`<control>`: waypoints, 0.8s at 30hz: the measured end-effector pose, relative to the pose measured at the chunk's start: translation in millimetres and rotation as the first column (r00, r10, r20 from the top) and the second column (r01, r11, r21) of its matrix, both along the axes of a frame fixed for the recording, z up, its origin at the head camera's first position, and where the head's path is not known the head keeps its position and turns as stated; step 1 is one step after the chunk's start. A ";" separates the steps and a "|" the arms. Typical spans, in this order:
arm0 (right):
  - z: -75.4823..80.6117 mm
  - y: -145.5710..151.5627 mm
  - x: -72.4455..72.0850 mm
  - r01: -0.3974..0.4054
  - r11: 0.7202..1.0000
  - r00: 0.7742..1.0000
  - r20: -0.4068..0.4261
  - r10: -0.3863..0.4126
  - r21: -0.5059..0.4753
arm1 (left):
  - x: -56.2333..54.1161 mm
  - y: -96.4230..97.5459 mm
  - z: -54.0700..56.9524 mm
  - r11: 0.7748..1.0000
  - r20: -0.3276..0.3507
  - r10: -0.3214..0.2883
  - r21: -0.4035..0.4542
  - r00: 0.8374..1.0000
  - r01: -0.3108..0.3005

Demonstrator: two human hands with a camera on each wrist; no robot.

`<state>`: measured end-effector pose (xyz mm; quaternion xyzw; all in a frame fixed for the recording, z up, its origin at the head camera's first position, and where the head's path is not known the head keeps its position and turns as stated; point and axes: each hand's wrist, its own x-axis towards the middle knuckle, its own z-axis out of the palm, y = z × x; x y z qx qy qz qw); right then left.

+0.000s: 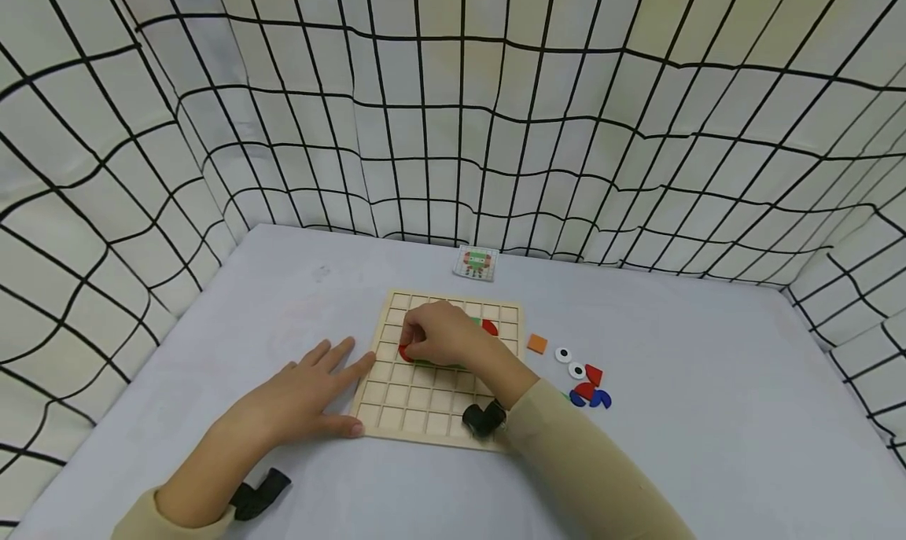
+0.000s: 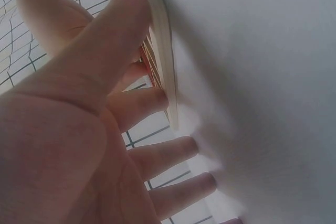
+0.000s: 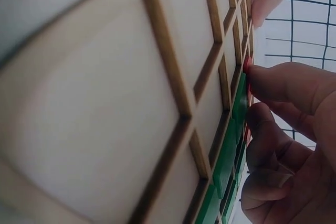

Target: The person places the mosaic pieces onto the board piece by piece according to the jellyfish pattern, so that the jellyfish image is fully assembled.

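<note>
A square wooden grid board (image 1: 403,418) lies on the white table. Over its upper half my right hand (image 1: 442,336) pinches a small red rounded piece (image 3: 247,64) between thumb and fingers, low against the grid. Green pieces (image 3: 227,156) fill cells beside it, partly covered by the hand in the head view. Another red piece (image 1: 490,328) sits at the right end of that green row. My left hand (image 1: 304,394) is spread flat at the board's left side, its thumb (image 2: 123,19) and index finger (image 2: 142,106) touching the board's edge.
Right of the board lie an orange square (image 1: 537,343), two white discs with black dots (image 1: 577,370), red pieces (image 1: 593,375) and blue pieces (image 1: 601,399). A picture card (image 1: 476,263) lies behind the board. Black netting (image 1: 460,104) surrounds the table's back and sides.
</note>
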<state>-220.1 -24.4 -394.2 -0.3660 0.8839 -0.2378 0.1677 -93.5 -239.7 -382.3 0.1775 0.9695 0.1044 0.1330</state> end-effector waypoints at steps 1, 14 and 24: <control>0.6 0.5 0.3 0.009 1.000 1.000 0.007 -0.009 0.000 | -0.3 0.2 0.0 1.000 0.000 -0.001 -0.001 1.000 0.001; 10.3 37.2 0.1 0.100 0.984 0.992 0.089 -0.088 -0.148 | -1.0 2.6 -0.6 1.000 0.027 0.014 0.015 1.000 -0.015; 14.6 109.7 1.9 0.287 0.914 0.957 0.121 -0.263 -0.286 | -0.1 3.5 1.5 1.000 0.035 0.028 -0.001 0.999 -0.028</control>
